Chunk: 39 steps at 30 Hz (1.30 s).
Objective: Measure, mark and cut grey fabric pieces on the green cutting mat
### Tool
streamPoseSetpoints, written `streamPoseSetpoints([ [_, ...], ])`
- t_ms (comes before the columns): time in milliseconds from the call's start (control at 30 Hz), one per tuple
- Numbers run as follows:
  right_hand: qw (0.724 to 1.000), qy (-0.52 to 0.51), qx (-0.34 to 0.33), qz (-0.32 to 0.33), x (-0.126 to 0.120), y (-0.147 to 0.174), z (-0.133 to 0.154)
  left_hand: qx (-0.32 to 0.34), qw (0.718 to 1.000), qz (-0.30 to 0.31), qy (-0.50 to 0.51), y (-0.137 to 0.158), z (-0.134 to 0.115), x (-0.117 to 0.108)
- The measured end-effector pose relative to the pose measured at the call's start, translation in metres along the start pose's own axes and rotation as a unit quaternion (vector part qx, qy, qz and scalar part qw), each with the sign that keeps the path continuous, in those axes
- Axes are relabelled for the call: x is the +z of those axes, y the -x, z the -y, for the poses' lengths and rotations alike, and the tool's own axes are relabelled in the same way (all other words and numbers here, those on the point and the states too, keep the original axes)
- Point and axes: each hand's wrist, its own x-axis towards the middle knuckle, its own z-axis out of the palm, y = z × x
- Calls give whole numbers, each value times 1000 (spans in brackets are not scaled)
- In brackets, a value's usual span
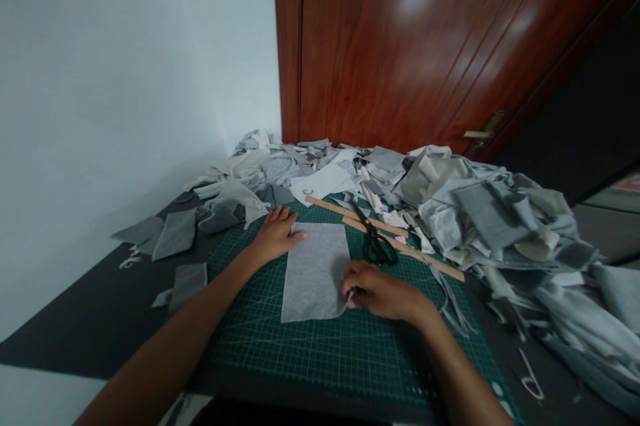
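A light grey rectangular piece of fabric point(316, 273) lies on the green gridded cutting mat point(245, 339). At its upper left corner rests my left hand point(277, 234), fingers stretched out and thumb on the cloth. My right hand point(367, 289) pinches the lower right edge, and that corner curls up off the mat. Just beyond the right hand are black-handled scissors point(377, 246), lying across two wooden rulers point(430, 259). Parts of the right fingertips are hidden by the hand itself.
Heaps of grey and cream fabric scraps point(450, 199) line the back and right of the black table point(75, 319). Several small grey pieces point(175, 234) lie at the left. Thin fabric strips point(450, 303) are right of my right hand. A white wall and wooden door point(380, 46) stand behind.
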Motion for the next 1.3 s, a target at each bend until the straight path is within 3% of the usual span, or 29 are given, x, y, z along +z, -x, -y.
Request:
streamPoseSetpoints([
  [133, 998, -54, -31, -23, -4, 5, 5, 23, 1000, 4, 14, 3, -3, -11],
  [300, 973, -228, 13, -2, -12, 8, 3, 165, 977, 51, 124, 11, -17, -19],
  [367, 964, -254, 32, -76, -10, 1, -5, 197, 967, 57, 153, 13, -21, -19],
  [433, 958, -198, 80, -191, -4, -10, -16, 209, 960, 51, 177, 12, -21, -17],
  [533, 940, -63, 160, -296, 7, -25, -29, 176, 962, 33, 205, 7, -20, -14],
  [733, 942, 84, 163, -280, 22, -33, -26, 74, 979, -8, 190, -2, -21, -11],
  [867, 932, 101, 181, -297, 26, -34, -20, 47, 988, -6, 149, 12, -34, -22],
  [933, 928, 114, 176, -308, 28, -36, -20, 53, 996, 27, 71, 20, -42, -31],
  [1033, 927, 148, 136, -317, 29, -38, -25, 46, 995, 80, 37, 26, -50, -41],
  [1200, 949, 121, 66, -282, 25, -39, -38, 47, 984, 103, 138, 26, -50, -40],
  [1300, 953, 89, 71, -281, 21, -40, -43, 51, 977, 101, 178, 26, -48, -34],
])
